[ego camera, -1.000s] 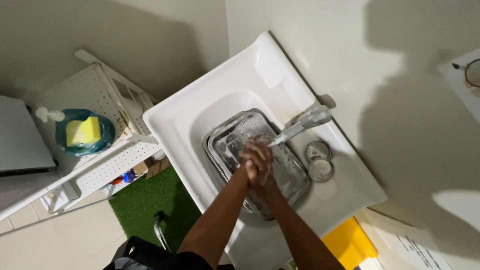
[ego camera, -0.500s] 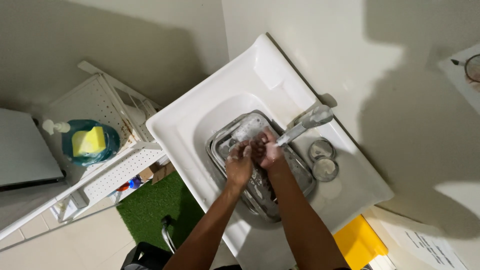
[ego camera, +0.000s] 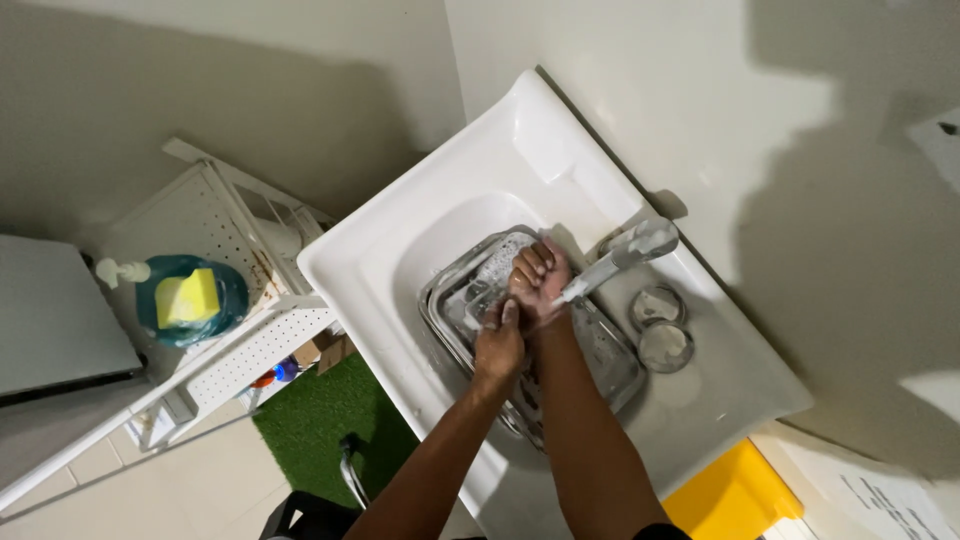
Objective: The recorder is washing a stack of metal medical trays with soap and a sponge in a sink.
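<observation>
My right hand (ego camera: 540, 275) is curled in a fist under the tap (ego camera: 625, 255); my left hand (ego camera: 498, 345) lies flat, holding nothing, touching it. I judge it best to rub both over the steel tray (ego camera: 610, 360) in the sink (ego camera: 420, 240), so drips stay inside its edges.

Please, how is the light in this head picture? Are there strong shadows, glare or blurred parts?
Head view: bright, fairly even light; a large soft shadow falls on the wall at right and another at upper left; mild glare on the white sink rim; the left hand and right hand under the faucet look slightly soft; wide-angle lens bends the edges.
</observation>
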